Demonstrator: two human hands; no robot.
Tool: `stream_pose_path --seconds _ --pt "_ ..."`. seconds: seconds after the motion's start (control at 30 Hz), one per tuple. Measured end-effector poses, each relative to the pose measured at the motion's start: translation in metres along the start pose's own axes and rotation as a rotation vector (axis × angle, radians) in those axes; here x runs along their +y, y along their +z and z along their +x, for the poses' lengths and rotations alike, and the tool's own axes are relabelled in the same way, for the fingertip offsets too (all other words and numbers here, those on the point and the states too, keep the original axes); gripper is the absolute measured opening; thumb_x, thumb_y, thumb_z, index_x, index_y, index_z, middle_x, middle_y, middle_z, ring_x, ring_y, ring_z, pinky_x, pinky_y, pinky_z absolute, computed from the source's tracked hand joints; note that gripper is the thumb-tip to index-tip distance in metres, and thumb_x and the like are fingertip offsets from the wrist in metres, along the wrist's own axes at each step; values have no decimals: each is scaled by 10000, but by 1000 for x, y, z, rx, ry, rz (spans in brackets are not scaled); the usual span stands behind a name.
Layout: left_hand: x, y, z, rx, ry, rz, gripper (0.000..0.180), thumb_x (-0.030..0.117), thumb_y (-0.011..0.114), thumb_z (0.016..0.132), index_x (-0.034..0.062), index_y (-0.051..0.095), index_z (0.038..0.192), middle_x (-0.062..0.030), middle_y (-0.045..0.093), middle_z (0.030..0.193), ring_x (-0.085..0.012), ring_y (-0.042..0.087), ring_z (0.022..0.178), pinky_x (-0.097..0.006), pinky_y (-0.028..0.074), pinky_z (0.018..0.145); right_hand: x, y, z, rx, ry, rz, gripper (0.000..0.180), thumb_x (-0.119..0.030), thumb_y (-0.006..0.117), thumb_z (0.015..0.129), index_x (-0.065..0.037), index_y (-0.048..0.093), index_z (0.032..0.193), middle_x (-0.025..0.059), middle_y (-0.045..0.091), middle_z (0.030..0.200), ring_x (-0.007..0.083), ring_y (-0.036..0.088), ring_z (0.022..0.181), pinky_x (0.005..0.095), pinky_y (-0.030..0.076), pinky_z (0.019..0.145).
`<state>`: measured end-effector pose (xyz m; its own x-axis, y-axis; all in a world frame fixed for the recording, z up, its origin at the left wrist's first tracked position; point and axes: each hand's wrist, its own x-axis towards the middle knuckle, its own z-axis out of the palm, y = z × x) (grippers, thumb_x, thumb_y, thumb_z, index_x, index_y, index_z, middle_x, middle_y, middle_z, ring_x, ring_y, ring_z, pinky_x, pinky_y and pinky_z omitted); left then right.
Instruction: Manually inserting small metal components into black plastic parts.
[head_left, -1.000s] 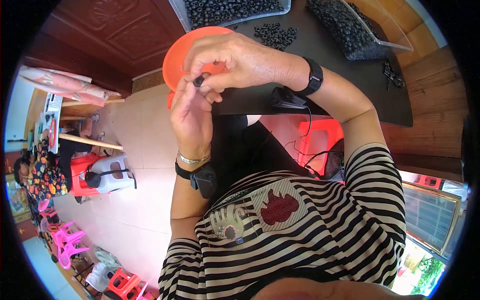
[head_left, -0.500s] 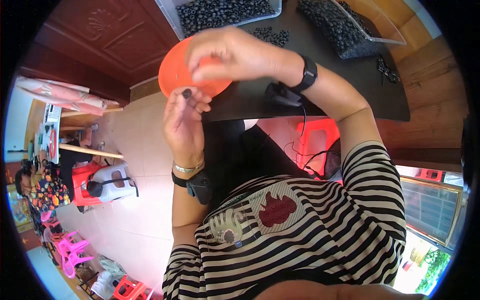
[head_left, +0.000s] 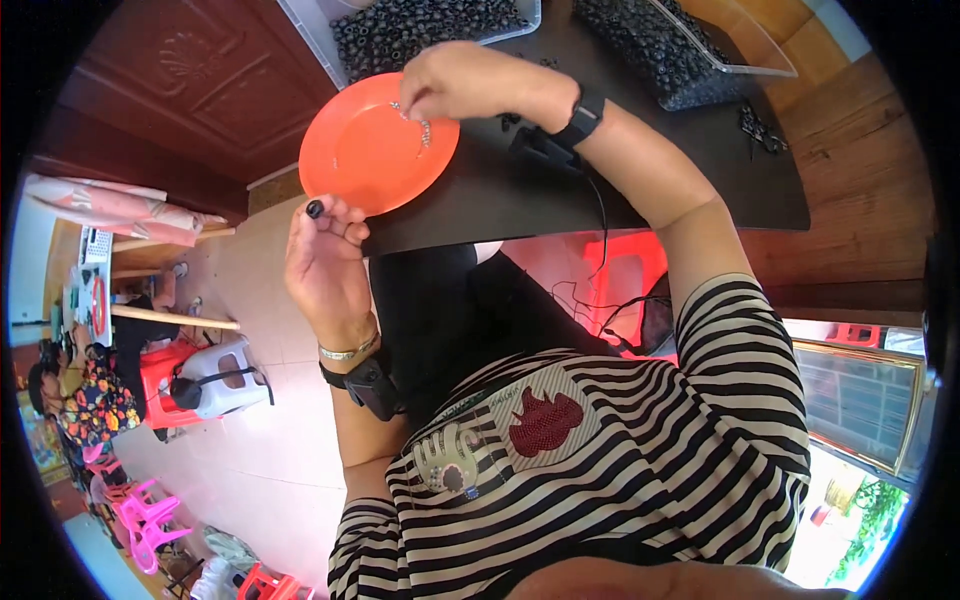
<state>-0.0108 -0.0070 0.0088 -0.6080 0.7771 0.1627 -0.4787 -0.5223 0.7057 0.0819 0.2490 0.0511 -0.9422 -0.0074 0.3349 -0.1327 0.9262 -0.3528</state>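
Near the left front rim of an orange plate, my left hand pinches a small black round part between thumb and finger, palm turned up. My right hand reaches over the plate's far right side, with its thumb and fingertips closed together at the plate surface. Just beside those fingertips lie several tiny silvery pieces in a curved row on the plate. Whether one of them is between the right fingers is too small to tell.
On the dark table stand two clear bins, a left bin and a right bin, full of black ring-shaped parts. A few black parts lie loose at the right. A red stool with cables is beneath the table.
My right hand has drawn back from beside my left hand and come down at the plate's far right. The left hand has moved left and down, still holding the black part.
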Motion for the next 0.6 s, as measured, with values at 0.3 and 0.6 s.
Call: stream_pose_path --seconds 0.3,0.6 --pt "0 -3 -3 27 -12 2 240 178 444 934 -14 561 1020 -117 599 932 -248 586 845 -320 468 723 -18 17 -1 -170 69 -265 138 -155 660 683 -31 617 725 102 622 758 305 599 768 403 473 649" --pt "-4 -5 -6 43 -44 -33 225 178 464 928 -11 559 1007 -119 607 937 -251 597 836 -322 476 716 -16 22 -1 -85 52 -124 141 -166 613 753 -36 635 803 103 633 805 289 609 810 389 484 696"
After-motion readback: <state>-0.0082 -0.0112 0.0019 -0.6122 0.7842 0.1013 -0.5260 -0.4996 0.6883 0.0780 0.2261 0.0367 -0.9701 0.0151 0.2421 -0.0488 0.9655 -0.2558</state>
